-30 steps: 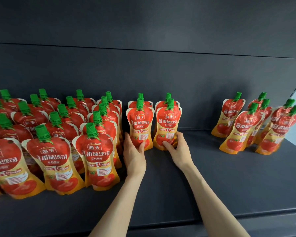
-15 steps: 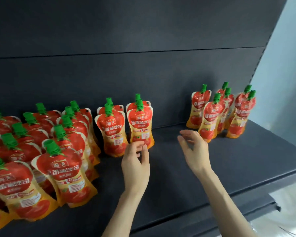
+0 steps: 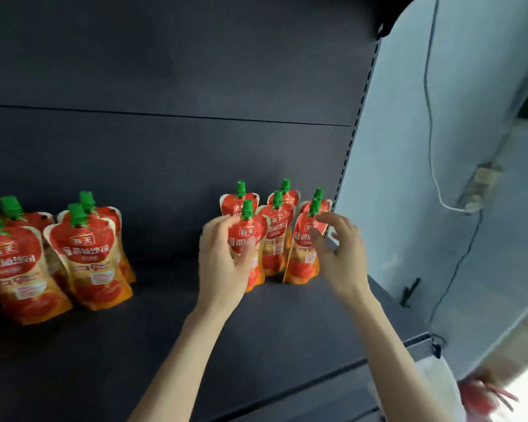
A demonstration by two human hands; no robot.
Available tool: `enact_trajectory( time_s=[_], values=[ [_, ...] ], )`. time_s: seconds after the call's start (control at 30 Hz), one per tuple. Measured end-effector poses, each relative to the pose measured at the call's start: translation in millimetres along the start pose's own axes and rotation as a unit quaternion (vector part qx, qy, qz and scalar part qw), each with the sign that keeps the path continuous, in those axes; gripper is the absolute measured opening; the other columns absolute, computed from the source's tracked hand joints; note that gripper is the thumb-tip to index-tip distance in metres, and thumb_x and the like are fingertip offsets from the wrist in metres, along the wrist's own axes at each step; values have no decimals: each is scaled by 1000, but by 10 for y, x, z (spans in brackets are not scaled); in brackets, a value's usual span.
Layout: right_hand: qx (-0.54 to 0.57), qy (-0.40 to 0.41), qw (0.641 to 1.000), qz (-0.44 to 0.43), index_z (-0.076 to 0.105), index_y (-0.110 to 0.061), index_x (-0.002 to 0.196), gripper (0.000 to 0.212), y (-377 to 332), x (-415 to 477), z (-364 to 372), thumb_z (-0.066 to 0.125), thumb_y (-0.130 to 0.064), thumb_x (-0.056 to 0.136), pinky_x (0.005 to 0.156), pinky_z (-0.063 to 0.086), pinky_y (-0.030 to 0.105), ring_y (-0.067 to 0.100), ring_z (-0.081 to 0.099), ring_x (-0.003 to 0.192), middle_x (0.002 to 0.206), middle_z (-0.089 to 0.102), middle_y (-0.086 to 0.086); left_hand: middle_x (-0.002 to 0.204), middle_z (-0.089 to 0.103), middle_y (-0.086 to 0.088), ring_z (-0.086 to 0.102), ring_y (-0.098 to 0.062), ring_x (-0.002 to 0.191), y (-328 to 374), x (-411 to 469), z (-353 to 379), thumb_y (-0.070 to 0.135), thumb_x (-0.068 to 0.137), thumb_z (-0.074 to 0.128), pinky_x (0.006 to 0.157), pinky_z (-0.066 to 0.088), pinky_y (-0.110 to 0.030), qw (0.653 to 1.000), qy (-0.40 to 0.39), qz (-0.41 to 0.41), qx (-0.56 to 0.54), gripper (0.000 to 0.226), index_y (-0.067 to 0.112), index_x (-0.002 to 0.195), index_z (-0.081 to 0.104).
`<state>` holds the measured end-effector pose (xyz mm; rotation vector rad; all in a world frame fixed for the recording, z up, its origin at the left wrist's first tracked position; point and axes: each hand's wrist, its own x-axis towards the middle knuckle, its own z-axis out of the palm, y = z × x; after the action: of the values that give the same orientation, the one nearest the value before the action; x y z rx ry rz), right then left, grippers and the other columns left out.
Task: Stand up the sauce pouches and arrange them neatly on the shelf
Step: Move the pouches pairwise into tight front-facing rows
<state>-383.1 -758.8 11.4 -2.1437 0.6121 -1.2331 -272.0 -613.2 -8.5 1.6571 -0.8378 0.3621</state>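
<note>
Leftmost pouches (image 3: 0,269) cropped; red item (image 3: 482,394) (bottom right) blurred, perhaps packaging

On the shelf (image 3: 287,324), one cluster of pouches (image 3: 275,236) stands far right, against the back panel (image 3: 165,166); another group (image 3: 83,254) stands at the left, well apart.

6 pouches (image 3: 275,236) at right, approx 5 pouches (image 3: 86,254) at left, 2 hands (image 3: 223,263)

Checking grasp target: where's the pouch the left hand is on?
In the head view, the front-left pouch of the six-pouch cluster stands upright right of centre on the shelf, near the slotted upright, with the left hand wrapped around it.
</note>
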Motion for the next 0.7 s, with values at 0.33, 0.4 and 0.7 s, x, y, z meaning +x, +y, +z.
enact_trajectory(
  time_s=[0.33,0.4,0.7],
  values=[
    [67,-136,988,31,60,-15,110,28,431,715,54,62,-32,88,78,46,27,12,59,96,103,65,-1,102,57,17,56,-1,95,63,477,385,26,89,61,84,49,-24,998,34,-48,23,27,20,115,57],
    [103,-149,983,32,60,-19,89,13,505,713,107,61,-33,89,62,48,25,6,61,73,81,65,-2,94,60,20,60,1,91,0,454,411,23,88,63,82,52,-26,997,63,-35,21,22,22,110,61],
    [258,-143,948,117,60,-19,107,28,818,612,230,69,-30,82,75,58,30,13,70,89,96,71,-3,91,71,6,69,-12,89,-137,216,668,39,74,70,73,57,-29,966,86,-186,-155,22,25,90,65]
  ],
)
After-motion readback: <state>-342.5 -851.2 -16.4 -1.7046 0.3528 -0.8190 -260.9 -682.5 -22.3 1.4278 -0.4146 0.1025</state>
